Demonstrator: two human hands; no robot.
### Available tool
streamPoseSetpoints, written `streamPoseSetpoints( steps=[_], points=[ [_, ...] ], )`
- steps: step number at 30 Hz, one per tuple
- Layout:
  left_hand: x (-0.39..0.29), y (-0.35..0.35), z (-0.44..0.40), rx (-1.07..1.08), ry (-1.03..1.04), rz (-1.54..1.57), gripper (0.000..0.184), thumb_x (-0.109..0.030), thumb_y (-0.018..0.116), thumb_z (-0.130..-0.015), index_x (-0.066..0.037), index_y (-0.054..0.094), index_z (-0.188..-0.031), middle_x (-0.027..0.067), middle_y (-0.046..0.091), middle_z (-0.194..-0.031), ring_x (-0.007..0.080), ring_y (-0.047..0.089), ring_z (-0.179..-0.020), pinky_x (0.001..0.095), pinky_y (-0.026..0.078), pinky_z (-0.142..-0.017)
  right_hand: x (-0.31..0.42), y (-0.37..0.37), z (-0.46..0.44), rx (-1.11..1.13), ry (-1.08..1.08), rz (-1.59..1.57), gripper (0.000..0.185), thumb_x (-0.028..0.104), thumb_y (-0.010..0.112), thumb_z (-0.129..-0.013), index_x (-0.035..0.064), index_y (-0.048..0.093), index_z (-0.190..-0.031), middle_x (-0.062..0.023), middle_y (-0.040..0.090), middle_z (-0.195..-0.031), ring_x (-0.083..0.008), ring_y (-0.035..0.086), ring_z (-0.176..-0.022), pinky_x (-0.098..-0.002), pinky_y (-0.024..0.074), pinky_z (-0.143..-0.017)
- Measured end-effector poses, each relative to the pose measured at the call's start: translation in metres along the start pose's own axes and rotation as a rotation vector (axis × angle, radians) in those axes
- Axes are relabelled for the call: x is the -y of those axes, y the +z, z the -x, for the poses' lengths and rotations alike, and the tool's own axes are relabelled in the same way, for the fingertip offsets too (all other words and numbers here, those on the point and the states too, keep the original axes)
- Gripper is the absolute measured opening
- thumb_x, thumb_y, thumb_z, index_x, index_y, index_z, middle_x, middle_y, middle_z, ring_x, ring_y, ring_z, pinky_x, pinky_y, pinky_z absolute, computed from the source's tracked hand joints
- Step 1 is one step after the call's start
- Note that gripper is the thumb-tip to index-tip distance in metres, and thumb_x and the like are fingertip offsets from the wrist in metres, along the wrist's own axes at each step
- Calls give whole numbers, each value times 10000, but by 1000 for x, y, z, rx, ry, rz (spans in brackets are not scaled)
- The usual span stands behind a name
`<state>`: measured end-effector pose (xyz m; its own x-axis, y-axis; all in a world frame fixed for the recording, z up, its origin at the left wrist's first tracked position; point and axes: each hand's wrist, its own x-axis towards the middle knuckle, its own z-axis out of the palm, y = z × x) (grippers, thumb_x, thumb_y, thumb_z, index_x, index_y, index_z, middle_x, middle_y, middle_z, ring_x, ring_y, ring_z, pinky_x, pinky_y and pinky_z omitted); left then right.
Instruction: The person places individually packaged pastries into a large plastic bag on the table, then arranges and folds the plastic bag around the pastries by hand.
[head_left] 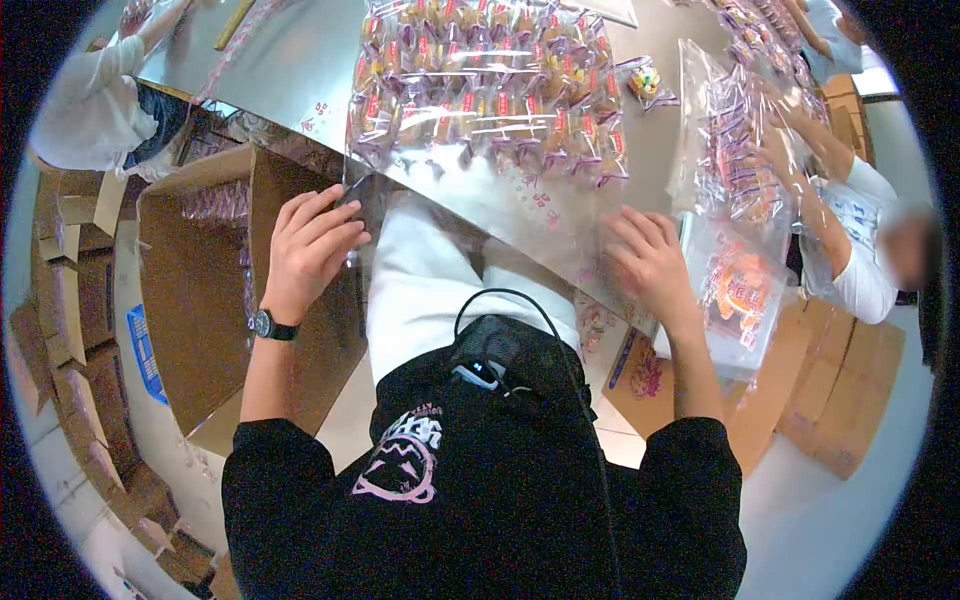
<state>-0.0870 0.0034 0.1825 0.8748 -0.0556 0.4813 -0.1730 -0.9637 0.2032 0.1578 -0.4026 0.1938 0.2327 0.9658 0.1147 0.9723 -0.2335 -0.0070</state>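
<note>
A large clear plastic bag (440, 165) lies on the metal table in front of me, its near end hanging over the table edge towards my lap. Inside it are rows of small wrapped snacks (490, 80) in clear and purple wrappers with red labels. My left hand (315, 240), with a watch on its wrist, has its fingers closed on the bag's near left edge. At the near right edge, my right hand (645, 250) grips the film; its fingertips are partly blurred behind the plastic.
One loose wrapped snack (648, 82) lies right of the bag. A stack of printed plastic bags (735, 295) sits at the right edge, beside another filled bag (735, 150) under a co-worker's hands. An open cardboard box (200, 300) stands at left. Another person's sleeve (95, 110) shows upper left.
</note>
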Motion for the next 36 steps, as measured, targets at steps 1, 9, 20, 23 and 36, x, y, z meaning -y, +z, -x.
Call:
streamPoseSetpoints(
  steps=[1,9,20,23,36],
  points=[
    [-1,-1,3,-9,-7,32,237,-93,812,-771,-76,746,-998,41,749,-1041,261,672,-1081,416,508,-952,4,-1,-1,-5,14,25,361,93,672,-746,142,702,-1103,-33,645,-1251,-249,566,-1255,-460,431,-1045],
    [14,-11,3,-31,-318,472,152,-42,819,-775,-23,761,-914,87,751,-937,243,691,-961,363,519,-878,-21,-14,3,-91,82,-273,354,18,765,-717,89,749,-1064,-20,692,-876,-235,619,-897,-382,442,-885],
    [62,15,-50,-169,-395,947,194,-188,617,-1019,-45,621,-888,194,522,-1478,286,466,-1375,421,325,-1152,-68,-10,-43,-306,332,-957,108,99,740,-910,25,722,-987,-110,672,-1229,-214,615,-1108,-328,474,-955],
    [70,36,-53,-172,-463,1039,261,-235,575,-1045,-74,546,-841,170,491,-1516,228,472,-1358,384,359,-1120,-69,18,-57,-405,374,-1143,141,152,701,-961,18,678,-996,-123,651,-1302,-218,616,-1143,-321,485,-972],
    [91,54,-67,-184,-684,1077,269,-260,502,-1084,-23,600,-1008,113,439,-1582,92,500,-1164,253,384,-977,-127,40,-131,-190,370,-1157,231,255,607,-1042,48,563,-950,-228,482,-1505,-159,558,-1229,-309,493,-937]
  ],
)
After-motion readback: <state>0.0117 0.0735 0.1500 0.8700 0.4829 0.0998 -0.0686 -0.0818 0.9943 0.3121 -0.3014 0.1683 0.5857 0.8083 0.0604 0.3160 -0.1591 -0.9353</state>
